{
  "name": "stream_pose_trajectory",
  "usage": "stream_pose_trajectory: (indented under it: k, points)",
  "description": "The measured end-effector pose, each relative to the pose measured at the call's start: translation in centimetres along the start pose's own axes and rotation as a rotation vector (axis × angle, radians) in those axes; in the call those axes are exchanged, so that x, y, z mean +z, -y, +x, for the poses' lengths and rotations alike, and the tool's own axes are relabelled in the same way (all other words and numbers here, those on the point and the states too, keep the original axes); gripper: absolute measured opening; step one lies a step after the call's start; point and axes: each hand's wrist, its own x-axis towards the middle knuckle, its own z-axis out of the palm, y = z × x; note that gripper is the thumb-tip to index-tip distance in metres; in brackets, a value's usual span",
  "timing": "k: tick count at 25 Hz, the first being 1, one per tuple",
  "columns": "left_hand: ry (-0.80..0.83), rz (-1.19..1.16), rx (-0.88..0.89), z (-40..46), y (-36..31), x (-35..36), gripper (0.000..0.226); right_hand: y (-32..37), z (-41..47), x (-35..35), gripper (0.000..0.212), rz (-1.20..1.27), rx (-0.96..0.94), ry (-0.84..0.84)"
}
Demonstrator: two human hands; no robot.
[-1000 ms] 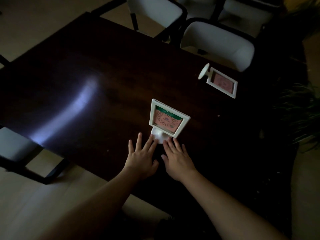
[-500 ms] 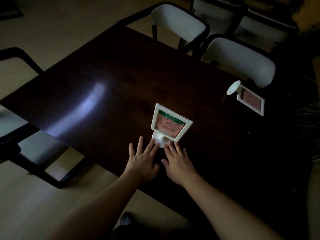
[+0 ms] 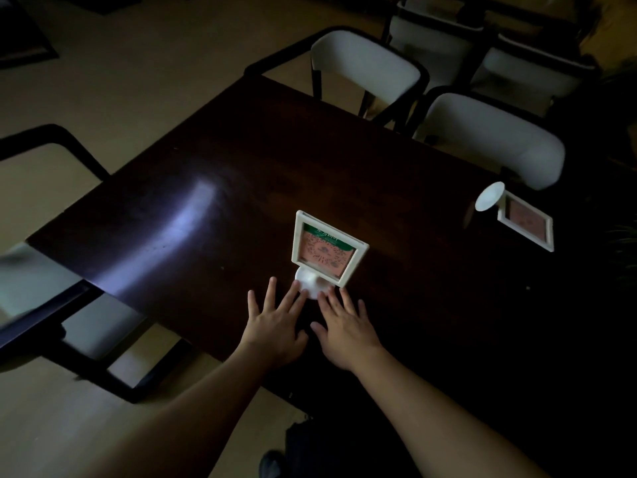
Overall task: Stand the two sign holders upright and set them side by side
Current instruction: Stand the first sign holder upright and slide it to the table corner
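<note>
One white sign holder [image 3: 325, 251] with a pink and green card stands upright on its round base near the front of the dark table [image 3: 241, 174]. My left hand [image 3: 275, 324] and my right hand [image 3: 344, 327] lie flat on the table, fingers spread, fingertips touching the base from either side. Neither hand grips anything. The second sign holder [image 3: 524, 220] lies on its side at the table's far right, its round base pointing left.
Two white-cushioned chairs [image 3: 489, 139] [image 3: 365, 67] stand at the table's far side, another chair [image 3: 41, 281] at the left end. A pale reflection streaks the table's left part. Dark plant leaves show at the right edge.
My hands and both sign holders have stayed in place on the table. Only my head view has shifted, so the scene sits further right and lower in the frame.
</note>
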Motion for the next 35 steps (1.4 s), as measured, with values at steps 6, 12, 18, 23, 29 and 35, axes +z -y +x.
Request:
stream_pose_trajectory:
  k: [6, 12, 18, 23, 29, 35]
  points:
    - [0.004, 0.006, -0.029, 3.0, 2.0, -1.9, 0.082, 0.5, 3.6, -1.7, 0.068, 0.034, -0.022, -0.032]
    - [-0.002, 0.021, -0.064, 5.3, 3.7, -3.3, 0.082, 0.7, 7.1, -2.9, 0.067, 0.048, -0.067, -0.064]
    - [-0.017, 0.028, -0.054, 6.2, 5.9, -3.8, 0.081, 1.9, 9.2, -3.5, 0.067, 0.056, -0.069, -0.068]
    - [-0.014, 0.041, -0.009, 7.5, 9.3, -4.5, 0.081, 4.2, 11.3, -4.0, 0.067, 0.063, -0.028, -0.073]
    - [-0.010, 0.050, 0.058, 9.4, 14.7, -6.3, 0.078, 8.3, 14.4, -5.5, 0.068, 0.066, 0.035, -0.048]
    - [-0.010, 0.058, 0.103, 11.8, 20.5, -8.1, 0.077, 12.4, 18.2, -7.6, 0.066, 0.057, 0.065, -0.037]
